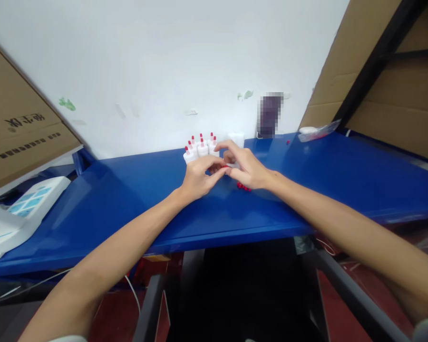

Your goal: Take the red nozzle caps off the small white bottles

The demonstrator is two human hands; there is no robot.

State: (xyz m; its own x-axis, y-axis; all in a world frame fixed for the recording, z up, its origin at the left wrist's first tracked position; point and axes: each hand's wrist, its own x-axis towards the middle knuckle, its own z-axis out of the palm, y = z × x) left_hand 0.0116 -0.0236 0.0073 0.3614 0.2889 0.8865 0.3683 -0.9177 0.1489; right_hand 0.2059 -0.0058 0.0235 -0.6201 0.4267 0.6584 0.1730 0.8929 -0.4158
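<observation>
My left hand (199, 176) is closed in a pinch on a small red cap (225, 166), thumb and index finger pressed together. Facing it, my right hand (248, 167) grips a small white nozzle (232, 165) whose tip meets the cap; its far end is hidden by my fingers. Just behind my left hand stand several white squeeze bottles (202, 151) with red-tipped spouts, upright in a cluster. Beneath my right hand lies a small pile of loose red caps (243, 186). A white object (237, 139) behind my right hand is partly covered by it.
The blue table (128, 190) runs against a white wall. A phone-like dark object (269, 115), blurred out, leans there. One stray red cap (287, 142) and a clear plastic bag (319, 131) lie to the right. At left are a white device (32, 204) and a cardboard panel (24, 123).
</observation>
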